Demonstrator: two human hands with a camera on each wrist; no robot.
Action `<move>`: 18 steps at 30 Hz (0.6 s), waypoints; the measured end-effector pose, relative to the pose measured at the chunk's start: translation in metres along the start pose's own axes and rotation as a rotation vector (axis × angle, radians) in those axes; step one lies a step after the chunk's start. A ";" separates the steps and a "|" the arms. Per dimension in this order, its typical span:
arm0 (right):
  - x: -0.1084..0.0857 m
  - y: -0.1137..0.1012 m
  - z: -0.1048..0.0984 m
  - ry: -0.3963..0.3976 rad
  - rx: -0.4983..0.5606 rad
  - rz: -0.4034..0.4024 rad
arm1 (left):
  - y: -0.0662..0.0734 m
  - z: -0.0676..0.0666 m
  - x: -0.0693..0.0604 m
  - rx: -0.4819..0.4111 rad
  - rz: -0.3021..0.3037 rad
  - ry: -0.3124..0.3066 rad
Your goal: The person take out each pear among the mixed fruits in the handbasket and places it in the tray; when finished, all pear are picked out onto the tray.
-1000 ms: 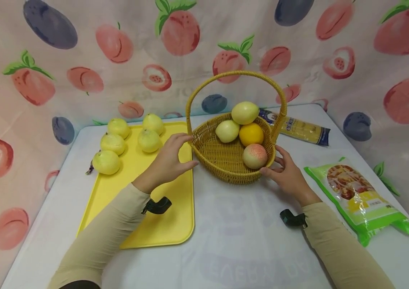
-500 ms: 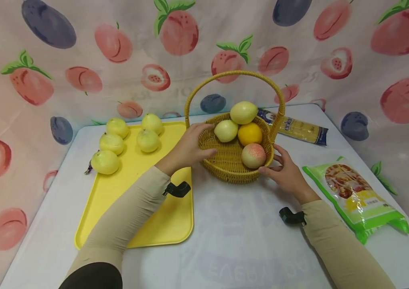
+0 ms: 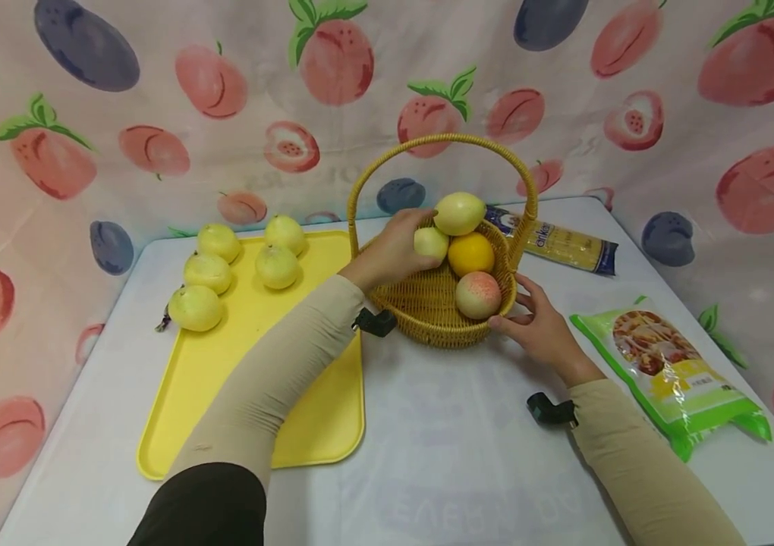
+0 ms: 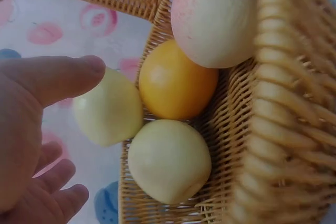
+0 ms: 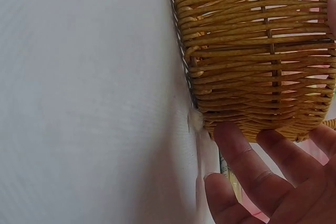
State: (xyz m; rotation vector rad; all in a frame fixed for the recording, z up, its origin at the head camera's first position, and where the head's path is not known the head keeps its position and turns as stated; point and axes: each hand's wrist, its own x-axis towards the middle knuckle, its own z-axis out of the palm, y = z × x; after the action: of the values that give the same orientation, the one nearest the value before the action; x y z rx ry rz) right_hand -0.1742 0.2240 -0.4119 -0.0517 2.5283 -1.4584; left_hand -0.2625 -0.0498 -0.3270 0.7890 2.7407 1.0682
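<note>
A wicker basket point(image 3: 448, 334) with a tall hoop handle holds a pinkish peach point(image 3: 479, 295), an orange point(image 3: 471, 254) and two pale yellow-green fruits. My left hand point(image 3: 397, 246) reaches over the basket's left side, beside the lower pale fruit point(image 3: 431, 244). Its fingertips come close to the upper pale fruit point(image 3: 459, 214), which rests high at the back rim. In the left wrist view the thumb overlaps that upper fruit point(image 4: 107, 108), and the fingers are spread. My right hand point(image 3: 537, 326) holds the basket's right end, thumb near the rim and fingers point(image 5: 252, 166) against the outer wall.
Left of the basket lies a yellow tray point(image 3: 319, 409) with several pale yellow round fruits point(image 3: 196, 308) toward its back left. A pasta packet point(image 3: 567, 246) lies behind the basket, and a green-edged food bag point(image 3: 674, 371) to the right. A fruit-print cloth point(image 3: 237, 167) hangs behind.
My left hand has moved right and away from me, from the basket's left rim to over its inside by the pale fruits. The right hand has stayed on the basket.
</note>
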 end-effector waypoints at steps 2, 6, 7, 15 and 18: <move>0.000 0.001 0.000 0.004 -0.002 0.004 | 0.002 0.003 0.009 0.015 -0.021 -0.009; -0.001 0.001 0.000 0.004 -0.006 0.017 | 0.007 0.009 0.025 0.023 -0.035 0.010; -0.001 0.002 0.000 0.003 -0.005 0.020 | 0.009 0.011 0.029 0.026 -0.040 0.016; -0.002 0.003 -0.001 0.008 0.013 0.014 | 0.013 0.022 0.055 0.069 -0.057 0.060; -0.001 0.001 0.001 0.010 0.022 0.007 | 0.015 0.023 0.064 0.100 -0.043 0.058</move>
State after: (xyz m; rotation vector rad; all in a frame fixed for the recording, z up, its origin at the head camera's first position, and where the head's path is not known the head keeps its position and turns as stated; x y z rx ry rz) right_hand -0.1727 0.2238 -0.4134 -0.0324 2.5174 -1.4873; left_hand -0.3054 0.0053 -0.3285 0.7189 2.8652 0.9684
